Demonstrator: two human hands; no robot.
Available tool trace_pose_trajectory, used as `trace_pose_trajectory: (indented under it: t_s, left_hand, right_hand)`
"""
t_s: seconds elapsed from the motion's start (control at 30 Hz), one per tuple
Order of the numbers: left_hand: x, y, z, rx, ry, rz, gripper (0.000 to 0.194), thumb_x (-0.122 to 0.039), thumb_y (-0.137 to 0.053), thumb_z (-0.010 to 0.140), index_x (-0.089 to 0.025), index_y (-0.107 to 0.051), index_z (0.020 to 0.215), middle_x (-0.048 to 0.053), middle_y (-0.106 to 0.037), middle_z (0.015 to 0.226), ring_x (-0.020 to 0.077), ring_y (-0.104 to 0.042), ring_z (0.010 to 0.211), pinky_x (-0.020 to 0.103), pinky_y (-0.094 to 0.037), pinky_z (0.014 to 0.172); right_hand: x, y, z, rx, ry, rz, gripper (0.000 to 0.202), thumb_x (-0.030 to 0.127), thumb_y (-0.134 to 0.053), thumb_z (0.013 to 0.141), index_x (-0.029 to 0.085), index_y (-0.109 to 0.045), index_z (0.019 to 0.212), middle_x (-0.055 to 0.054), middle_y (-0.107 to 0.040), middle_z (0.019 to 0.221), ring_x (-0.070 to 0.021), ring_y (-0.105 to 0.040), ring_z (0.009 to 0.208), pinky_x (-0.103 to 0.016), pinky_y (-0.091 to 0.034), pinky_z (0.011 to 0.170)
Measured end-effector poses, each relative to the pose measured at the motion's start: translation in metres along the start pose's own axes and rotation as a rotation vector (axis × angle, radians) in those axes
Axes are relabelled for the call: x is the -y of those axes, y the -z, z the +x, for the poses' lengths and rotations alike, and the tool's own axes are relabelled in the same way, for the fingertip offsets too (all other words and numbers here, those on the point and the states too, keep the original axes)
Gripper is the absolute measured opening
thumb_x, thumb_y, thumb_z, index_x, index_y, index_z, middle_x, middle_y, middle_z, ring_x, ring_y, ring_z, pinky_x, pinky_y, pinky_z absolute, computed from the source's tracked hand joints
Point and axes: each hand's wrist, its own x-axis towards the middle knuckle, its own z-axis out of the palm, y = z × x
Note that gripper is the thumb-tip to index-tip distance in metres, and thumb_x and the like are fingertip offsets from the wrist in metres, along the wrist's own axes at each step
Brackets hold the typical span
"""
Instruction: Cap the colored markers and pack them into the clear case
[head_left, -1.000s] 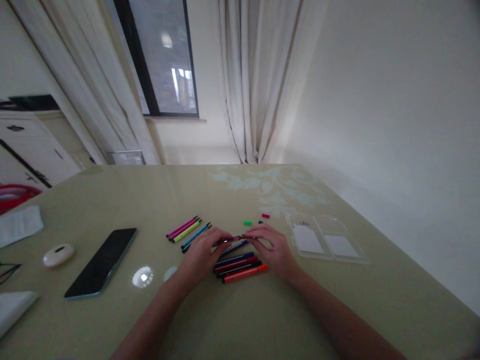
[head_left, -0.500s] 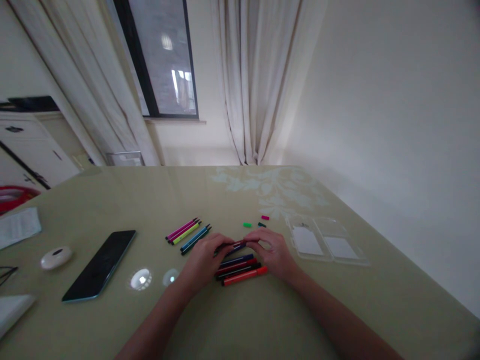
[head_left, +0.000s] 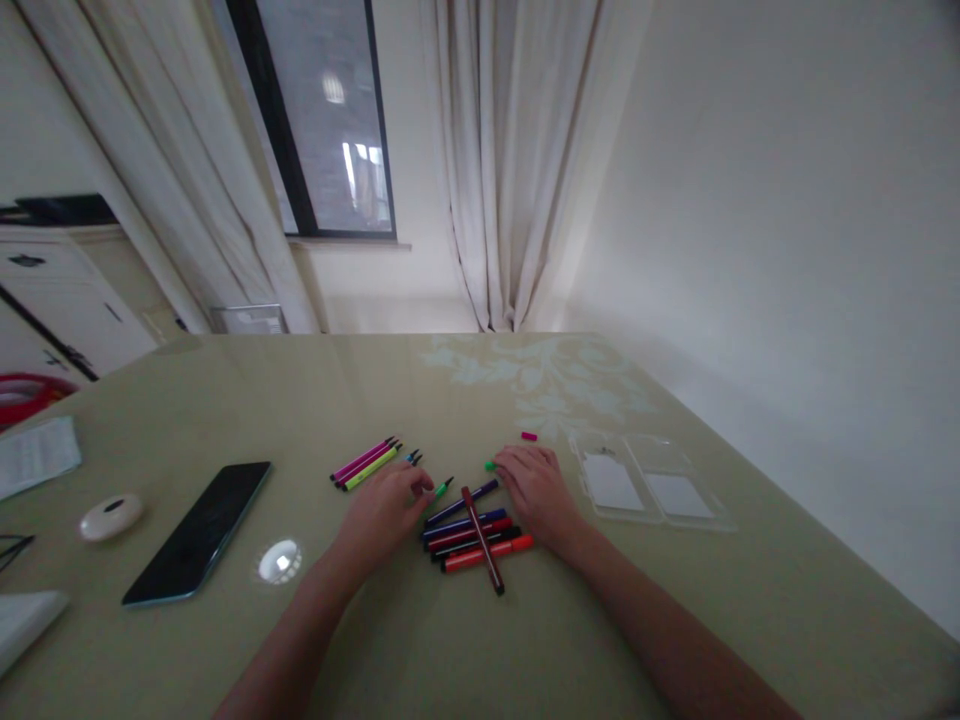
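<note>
My left hand point(head_left: 386, 505) is closed around a green felt-tip marker point(head_left: 441, 490), its bare dark tip pointing up and right. At the right, my right hand point(head_left: 536, 490) has its fingertips on a small green cap point(head_left: 490, 466); the other fingers are curled down near the table. Between my hands lie several capped markers, among them a red marker point(head_left: 487, 553) and a dark blue marker point(head_left: 461, 503). A brown marker point(head_left: 482, 540) rests crosswise on top of them. Beyond my left hand are uncapped markers, including a yellow-green one point(head_left: 373, 467); the blue ones are partly hidden.
A pink cap point(head_left: 529, 436) lies past my right hand. The open clear plastic case point(head_left: 637, 515) is to the right. On the left are a phone point(head_left: 199, 535), a white oval object point(head_left: 112, 517) and a paper point(head_left: 37, 458). A wall borders the table's right side.
The brown marker has left my hands and now lies across the other markers. My left hand has taken a green marker, and my right hand has moved onto the green cap.
</note>
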Motion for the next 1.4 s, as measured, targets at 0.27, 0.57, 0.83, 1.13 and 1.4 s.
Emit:
trace_pose_trajectory:
  t_s: [0.27, 0.57, 0.83, 1.13, 1.4]
  left_hand:
    - [0.002, 0.000, -0.002, 0.016, 0.031, 0.067, 0.008, -0.030, -0.068, 0.085, -0.022, -0.071, 0.084, 0.006, -0.072, 0.088, 0.0237, -0.067, 0.083, 0.032, -0.047, 0.073]
    - [-0.021, -0.009, 0.002, -0.102, -0.065, -0.169, 0.013, -0.035, -0.059, 0.098, -0.025, -0.066, 0.102, 0.003, -0.074, 0.097, 0.0221, -0.070, 0.091, 0.033, -0.052, 0.081]
    - [-0.021, -0.015, 0.000, -0.104, -0.115, -0.190, 0.010, -0.030, -0.059, 0.099, -0.024, -0.067, 0.102, 0.002, -0.073, 0.098, 0.0201, -0.068, 0.090, 0.031, -0.052, 0.081]
    - [-0.029, -0.017, -0.002, -0.158, -0.208, -0.226, 0.013, -0.031, -0.062, 0.099, -0.024, -0.072, 0.099, 0.003, -0.072, 0.093, 0.0195, -0.067, 0.089, 0.031, -0.052, 0.081]
    - [-0.037, -0.020, -0.004, -0.201, -0.203, -0.294, 0.018, -0.034, -0.062, 0.099, -0.023, -0.074, 0.093, 0.004, -0.073, 0.088, 0.0194, -0.067, 0.084, 0.031, -0.053, 0.077]
  right_hand:
    - [-0.002, -0.002, 0.000, 0.028, -0.032, -0.062, 0.015, 0.024, -0.056, 0.103, 0.022, -0.071, 0.105, -0.009, -0.076, 0.107, -0.0267, -0.065, 0.107, -0.044, -0.040, 0.101]
    - [0.011, 0.014, -0.002, -0.166, -0.010, 0.274, 0.021, 0.038, -0.057, 0.104, 0.024, -0.072, 0.107, -0.006, -0.078, 0.099, -0.0229, -0.069, 0.092, -0.040, -0.048, 0.091]
    - [0.015, 0.020, -0.002, -0.200, 0.004, 0.324, 0.019, 0.037, -0.060, 0.103, 0.025, -0.073, 0.108, -0.006, -0.078, 0.099, -0.0231, -0.070, 0.093, -0.039, -0.051, 0.090]
    - [0.018, 0.019, -0.005, -0.171, 0.104, 0.410, 0.021, 0.035, -0.057, 0.105, 0.026, -0.076, 0.107, -0.006, -0.079, 0.098, -0.0214, -0.072, 0.092, -0.037, -0.054, 0.086]
    - [0.020, 0.027, -0.005, -0.185, 0.098, 0.506, 0.017, 0.032, -0.063, 0.102, 0.025, -0.079, 0.103, -0.006, -0.079, 0.092, -0.0200, -0.073, 0.088, -0.035, -0.058, 0.083]
